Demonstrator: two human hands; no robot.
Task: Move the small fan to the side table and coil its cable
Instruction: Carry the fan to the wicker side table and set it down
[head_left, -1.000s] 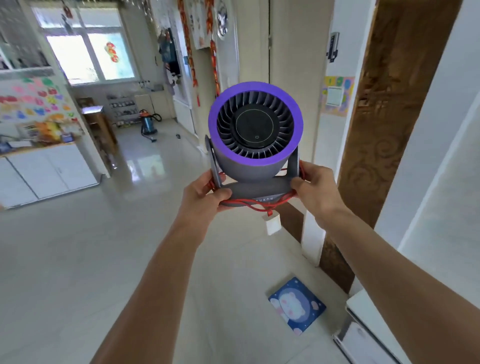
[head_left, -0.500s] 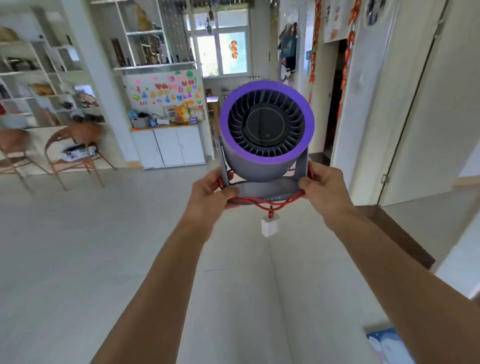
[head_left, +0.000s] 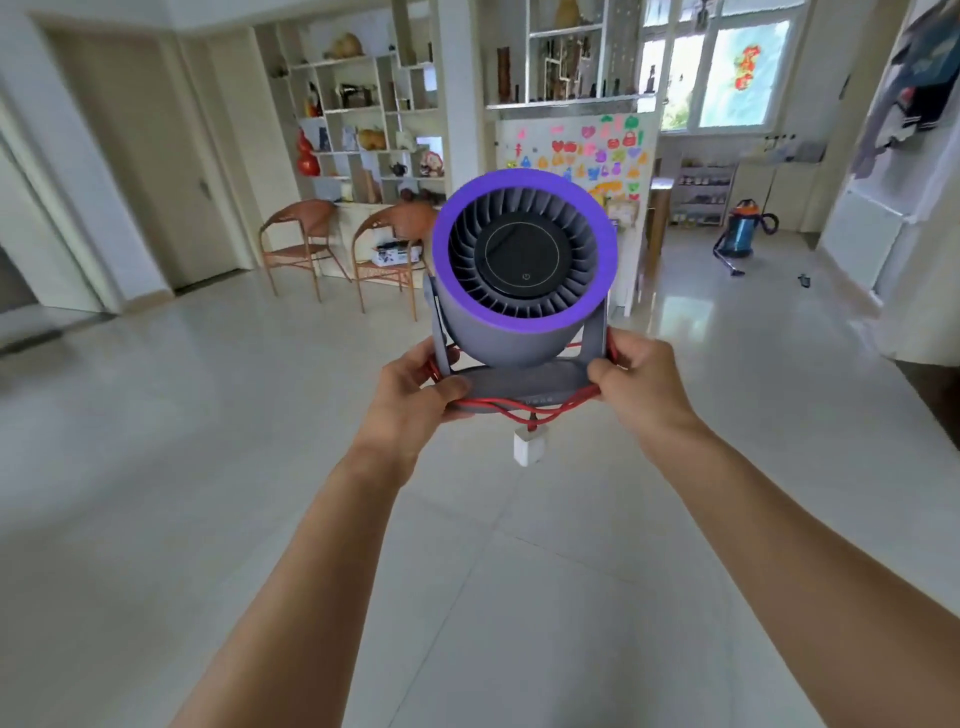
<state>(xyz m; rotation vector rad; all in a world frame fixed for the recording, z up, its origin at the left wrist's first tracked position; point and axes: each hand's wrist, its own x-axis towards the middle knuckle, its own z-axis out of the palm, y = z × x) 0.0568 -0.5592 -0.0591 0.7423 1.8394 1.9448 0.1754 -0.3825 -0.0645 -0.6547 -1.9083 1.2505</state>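
Note:
The small fan (head_left: 522, 291) is grey with a purple front ring and faces me, held up in the air at arm's length. My left hand (head_left: 415, 397) grips the left end of its base and my right hand (head_left: 636, 384) grips the right end. A red cable (head_left: 524, 408) is wound around the base and runs under both hands. Its white plug (head_left: 530, 447) dangles just below the base. No side table shows in this view.
Pale tiled floor (head_left: 260, 467) stretches ahead. Two wicker chairs (head_left: 343, 249) stand against a white display shelf (head_left: 363, 119). A panel with coloured stickers (head_left: 576, 150) is behind the fan. A blue vacuum cleaner (head_left: 740, 236) sits far right. A door (head_left: 150, 156) is at left.
My view has swung left across the room: the wall and doorway have gone, chairs and shelves have come in. The fan stays held the same way in both hands.

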